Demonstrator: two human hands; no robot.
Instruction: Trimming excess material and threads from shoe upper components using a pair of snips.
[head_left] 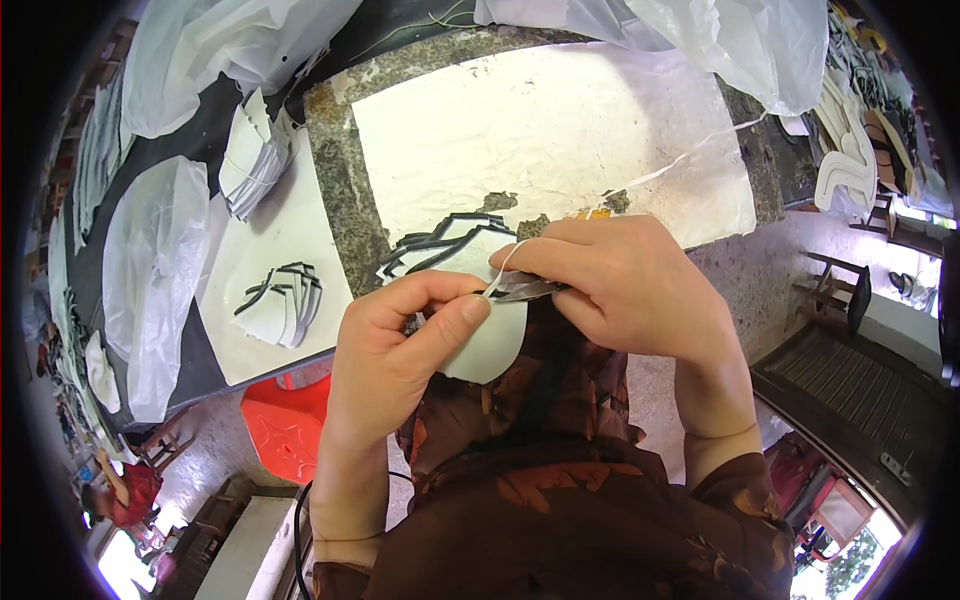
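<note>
My left hand [395, 335] pinches a pale rounded piece [490, 345] of sheet material between thumb and forefinger, near its dark upper edge. My right hand [625, 280] is closed around a small metal cutting tool, seemingly scissors [525, 289], whose blade lies against that edge. A thin white strip loops from the right fingers down to the left fingertips. Just beyond the hands, a fanned stack of similar pale pieces [455, 250] with black edges rests at the table's near side. The right fingers partly hide the tool.
A white sheet [540, 120] covers the worn table, with a white strip [690, 155] across it. To the left are a smaller fan of pieces [285, 305], a tied bundle [252, 160] and a plastic bag [155, 280]. A red stool [285, 425] stands below.
</note>
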